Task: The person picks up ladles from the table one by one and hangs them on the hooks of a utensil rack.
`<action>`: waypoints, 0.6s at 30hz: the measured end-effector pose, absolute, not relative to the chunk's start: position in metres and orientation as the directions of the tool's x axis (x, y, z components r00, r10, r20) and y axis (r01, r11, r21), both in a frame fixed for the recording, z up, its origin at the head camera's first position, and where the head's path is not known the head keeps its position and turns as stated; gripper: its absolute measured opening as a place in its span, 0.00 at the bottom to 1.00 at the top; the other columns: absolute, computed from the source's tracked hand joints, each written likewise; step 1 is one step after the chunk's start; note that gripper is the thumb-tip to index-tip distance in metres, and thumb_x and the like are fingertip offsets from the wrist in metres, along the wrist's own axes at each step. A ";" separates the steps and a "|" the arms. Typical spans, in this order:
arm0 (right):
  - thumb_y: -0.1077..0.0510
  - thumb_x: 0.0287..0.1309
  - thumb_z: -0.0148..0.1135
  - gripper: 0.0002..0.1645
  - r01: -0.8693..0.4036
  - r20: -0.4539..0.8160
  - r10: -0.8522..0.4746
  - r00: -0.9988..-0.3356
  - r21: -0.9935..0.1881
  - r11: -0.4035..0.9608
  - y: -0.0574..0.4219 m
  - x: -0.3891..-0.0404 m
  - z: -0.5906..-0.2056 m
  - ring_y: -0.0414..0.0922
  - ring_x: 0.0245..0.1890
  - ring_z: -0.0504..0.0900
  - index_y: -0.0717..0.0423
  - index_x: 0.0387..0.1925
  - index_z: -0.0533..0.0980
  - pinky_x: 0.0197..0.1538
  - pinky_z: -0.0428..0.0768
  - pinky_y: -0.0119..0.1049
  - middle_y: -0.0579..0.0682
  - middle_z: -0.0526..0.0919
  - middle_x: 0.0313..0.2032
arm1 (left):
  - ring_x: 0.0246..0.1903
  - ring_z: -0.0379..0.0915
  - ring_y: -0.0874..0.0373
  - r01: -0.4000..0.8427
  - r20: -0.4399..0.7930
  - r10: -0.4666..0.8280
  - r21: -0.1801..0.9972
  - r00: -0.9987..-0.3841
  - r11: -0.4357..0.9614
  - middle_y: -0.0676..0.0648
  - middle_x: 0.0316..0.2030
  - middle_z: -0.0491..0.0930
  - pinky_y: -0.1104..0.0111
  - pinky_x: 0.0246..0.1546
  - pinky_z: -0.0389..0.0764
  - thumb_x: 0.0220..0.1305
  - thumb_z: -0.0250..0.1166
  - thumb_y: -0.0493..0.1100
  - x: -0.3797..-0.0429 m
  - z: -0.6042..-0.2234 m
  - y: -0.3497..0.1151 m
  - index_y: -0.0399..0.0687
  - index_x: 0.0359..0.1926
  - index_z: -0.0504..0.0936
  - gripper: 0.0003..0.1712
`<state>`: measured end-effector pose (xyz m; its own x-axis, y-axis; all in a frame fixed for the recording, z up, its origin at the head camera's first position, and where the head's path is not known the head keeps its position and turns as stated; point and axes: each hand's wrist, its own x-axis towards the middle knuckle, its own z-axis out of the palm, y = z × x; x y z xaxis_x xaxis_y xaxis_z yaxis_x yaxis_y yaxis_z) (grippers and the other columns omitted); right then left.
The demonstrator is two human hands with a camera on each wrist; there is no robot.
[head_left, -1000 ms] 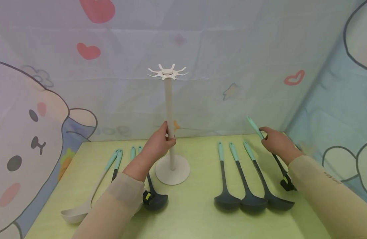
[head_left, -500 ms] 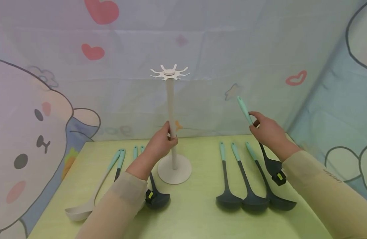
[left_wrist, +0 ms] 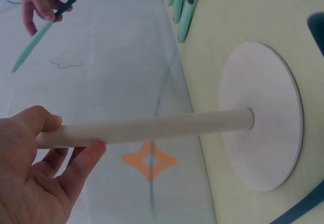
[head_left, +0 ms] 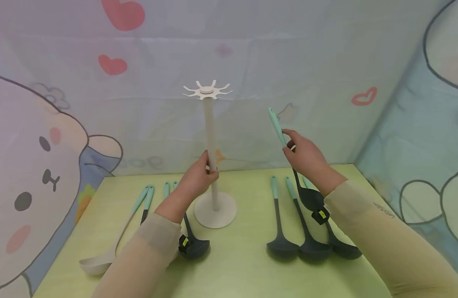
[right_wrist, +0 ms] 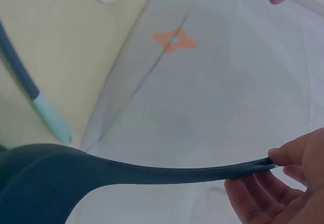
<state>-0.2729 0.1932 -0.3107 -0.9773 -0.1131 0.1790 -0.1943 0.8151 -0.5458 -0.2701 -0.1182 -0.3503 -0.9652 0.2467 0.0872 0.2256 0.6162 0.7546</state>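
Observation:
A white utensil stand (head_left: 209,124) with a ring of hooks on top and a round base rises from the table. My left hand (head_left: 195,180) grips its pole about midway, thumb and fingers around it in the left wrist view. Off to the right, my right hand (head_left: 307,155) pinches a dark ladle (right_wrist: 167,176) where the mint handle meets the dark shaft. That ladle is raised and tilted, handle end up toward the stand and bowl low near the wrist. Below it lie several dark ladles (head_left: 282,246) with mint handles, one partly covered by the held ladle and sleeve.
Left of the stand lie a pale ladle (head_left: 96,265), a dark ladle (head_left: 197,248) and other mint-handled utensils, partly hidden by the left sleeve. Behind the green table (head_left: 243,265) hangs a printed cloth (head_left: 158,124), with another stretch of it at right.
My right hand has lifted the ladle up off the right side and carried it left toward the stand. My left hand keeps its grip on the pole.

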 end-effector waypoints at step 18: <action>0.55 0.72 0.53 0.35 -0.227 0.257 -0.073 -0.964 -0.643 0.732 0.151 -0.267 -0.279 0.50 0.47 0.79 0.41 0.76 0.55 0.42 0.77 0.47 0.51 0.76 0.52 | 0.48 0.78 0.50 0.244 0.082 0.277 0.742 -0.957 0.624 0.46 0.47 0.75 0.56 0.44 0.80 0.70 0.60 0.42 -0.271 -0.350 -0.119 0.48 0.55 0.65 0.18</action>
